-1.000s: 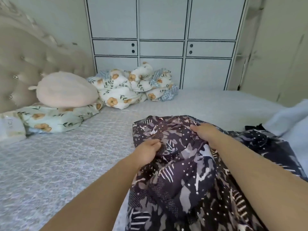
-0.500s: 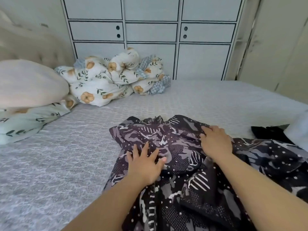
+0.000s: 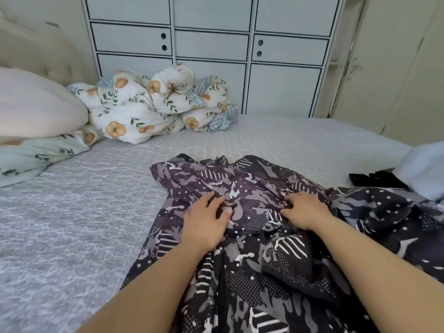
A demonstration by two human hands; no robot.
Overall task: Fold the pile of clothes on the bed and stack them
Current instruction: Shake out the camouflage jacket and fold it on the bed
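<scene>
Pale cabinet doors with dark outlines fill the far wall, and below them a bed covered in a grey textured spread takes up most of the view. At its head, on the left, a tufted headboard stands behind a plump pink pillow, which rests on a flatter pillow printed with leaves and orange flowers. Beside these, against the cabinet, a floral duvet with a blue checked lining is bundled into a heap. Nearer the camera, a dark patterned garment, printed in grey, black and white with dots, stripes and camouflage-like patches, lies spread on the spread and runs down to the lower edge of the frame, its rumpled far edge toward the cabinet. The left hand lies palm-down on this cloth, fingers loosely splayed, the thumb bent in against a small fold. The right hand also lies on the cloth just beside it, fingers curled into a gathered ridge of fabric; whether they truly pinch it cannot be told. To the right, more of the same dark print is heaped, with a black item and a pale blue cloth at the edge of the frame.
</scene>
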